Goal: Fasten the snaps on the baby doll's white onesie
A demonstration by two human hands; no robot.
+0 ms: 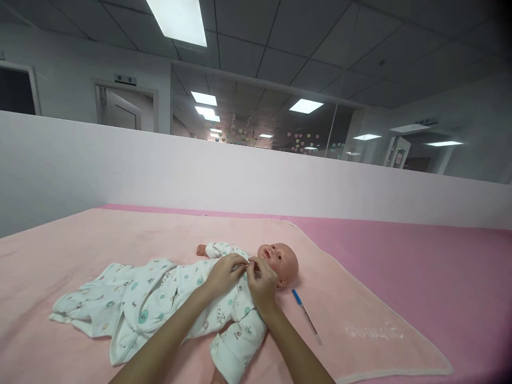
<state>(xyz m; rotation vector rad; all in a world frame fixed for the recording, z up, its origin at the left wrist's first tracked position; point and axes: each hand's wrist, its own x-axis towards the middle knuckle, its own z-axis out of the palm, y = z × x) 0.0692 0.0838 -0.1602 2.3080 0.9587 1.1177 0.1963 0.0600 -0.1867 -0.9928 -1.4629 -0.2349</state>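
Where left hand (224, 274) and right hand (264, 284) meet, by the doll's head (288, 260), fingers (239, 260) pinched on its printed gown (160, 285)

Matt cloth gown (138, 301), smooth glossy doll (287, 260), fleecy blanket (136, 234), plastic pen (306, 313)

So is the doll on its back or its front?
On its back: the doll lies face up on the peach blanket, with the left hand and right hand near the garment's neckline.

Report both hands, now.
Left hand: fingers bent at the outfit; whether gripping cannot be told.
Right hand: closed in a pinch, seemingly on the outfit.
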